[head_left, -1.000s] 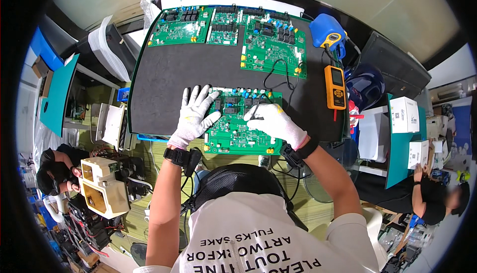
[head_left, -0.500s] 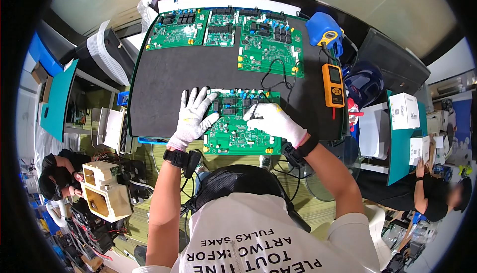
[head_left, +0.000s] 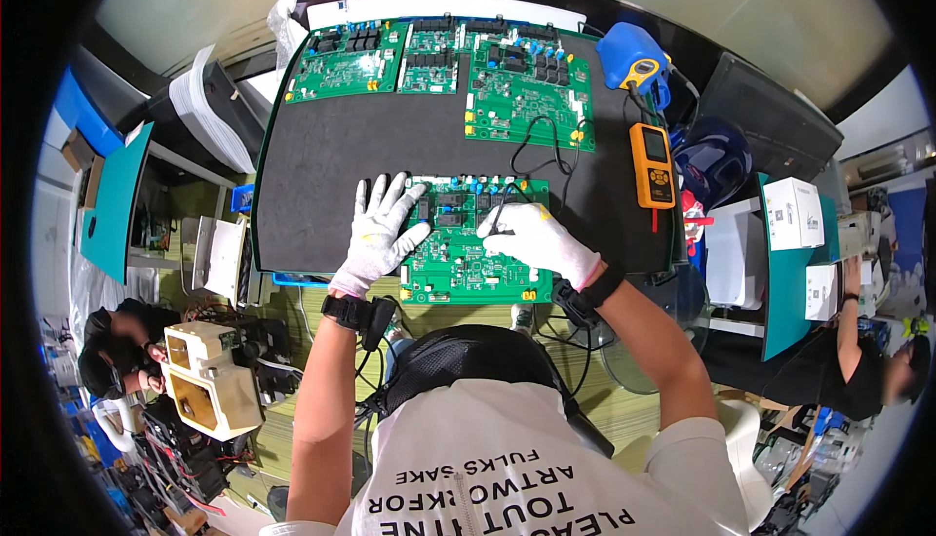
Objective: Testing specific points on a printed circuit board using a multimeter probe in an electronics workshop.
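Note:
A green circuit board (head_left: 458, 268) lies at the near edge of the dark mat, under both of my gloved hands. My left hand (head_left: 378, 234) rests on its left edge, fingers spread and stretched forward. Over the upper right part of the board, my right hand (head_left: 531, 236) is closed in a pinch on a thin black probe (head_left: 499, 212) with a cord. The fingers hide most of this probe, and its tip is hard to make out. A black cord (head_left: 556, 141) loops across the mat just beyond that hand.
Several more green boards (head_left: 522, 107) line the mat's far side. On the right are an orange handheld meter (head_left: 651, 167) and a blue device (head_left: 629, 56). White boxes (head_left: 795, 214) stand farther right. One person (head_left: 122, 351) is at the left, another (head_left: 858, 360) at the right.
My hands and the board keep practically the same place. The co-worker at the right has stretched an arm farther forward; the one at the left has shifted slightly.

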Available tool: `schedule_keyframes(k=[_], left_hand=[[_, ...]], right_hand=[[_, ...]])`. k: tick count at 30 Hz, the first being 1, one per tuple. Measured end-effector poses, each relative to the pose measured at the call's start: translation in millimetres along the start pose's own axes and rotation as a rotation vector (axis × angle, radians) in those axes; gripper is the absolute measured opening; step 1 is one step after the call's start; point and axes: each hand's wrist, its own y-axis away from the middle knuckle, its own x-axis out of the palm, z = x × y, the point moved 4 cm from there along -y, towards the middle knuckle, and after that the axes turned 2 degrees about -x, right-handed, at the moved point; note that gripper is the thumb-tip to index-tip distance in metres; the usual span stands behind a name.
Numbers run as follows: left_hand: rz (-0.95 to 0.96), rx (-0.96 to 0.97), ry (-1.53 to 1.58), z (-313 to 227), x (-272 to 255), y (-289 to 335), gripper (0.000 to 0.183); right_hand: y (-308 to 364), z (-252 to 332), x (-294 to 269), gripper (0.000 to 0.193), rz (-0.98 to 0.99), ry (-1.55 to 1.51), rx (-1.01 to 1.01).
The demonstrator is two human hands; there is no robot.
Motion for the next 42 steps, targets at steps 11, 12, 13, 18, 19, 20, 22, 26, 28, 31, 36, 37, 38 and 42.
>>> schedule_keyframes(k=[11, 12, 13, 18, 19, 20, 22, 26, 28, 31, 36, 37, 38, 42], left_hand=[[-0.008, 0.004, -0.010, 0.6, 0.8, 0.0, 0.058], [-0.012, 0.005, -0.008, 0.9, 0.6, 0.7, 0.058], [-0.015, 0.007, -0.005, 1.2, 1.5, 0.6, 0.057], [-0.023, 0.011, 0.011, 1.2, 1.0, 0.5, 0.057], [-0.023, 0.012, 0.011, 1.2, 1.2, 0.5, 0.057], [-0.024, 0.012, 0.011, 1.1, 1.3, 0.3, 0.057], [-0.024, 0.011, 0.013, -0.2, 0.1, -0.1, 0.057], [-0.022, 0.010, 0.004, 0.6, 0.4, 0.1, 0.057], [-0.027, 0.015, -0.005, 0.5, 0.2, 0.0, 0.057], [-0.030, 0.019, -0.016, 0.6, 1.0, -0.1, 0.057], [-0.035, 0.022, -0.012, 0.1, 0.7, 0.2, 0.057], [-0.036, 0.017, -0.006, 0.4, 0.7, 0.5, 0.057], [-0.037, 0.013, -0.001, 0.7, 0.9, 0.8, 0.057], [-0.031, 0.007, -0.007, 2.2, 2.2, 1.3, 0.057]], right_hand=[[1.2, 5.1, -1.0, 0.017, 0.023, -0.025, 0.010], [1.1, 4.3, -0.6, 0.017, 0.013, -0.033, -0.001], [0.7, 2.1, -0.7, 0.017, 0.003, -0.042, -0.009], [-1.7, -7.6, -1.2, 0.017, -0.016, -0.031, -0.068], [-3.1, -9.2, -0.5, 0.017, -0.022, -0.034, -0.113], [-3.5, -9.3, -0.5, 0.018, -0.028, -0.037, -0.159], [-3.0, -9.9, -0.8, 0.018, -0.007, -0.030, -0.098], [-0.1, -1.7, -2.0, 0.017, 0.014, -0.042, -0.021], [0.0, -2.6, -1.4, 0.017, 0.006, -0.050, -0.024], [0.8, 0.3, -2.0, 0.017, 0.014, -0.040, -0.006], [-2.8, -5.6, -1.8, 0.018, 0.011, 0.001, -0.084], [-2.9, -4.8, -1.8, 0.017, 0.016, -0.002, -0.065], [-2.6, -3.6, -1.7, 0.017, 0.021, -0.005, -0.046], [-2.2, -0.5, -2.0, 0.018, 0.025, -0.017, -0.020]])
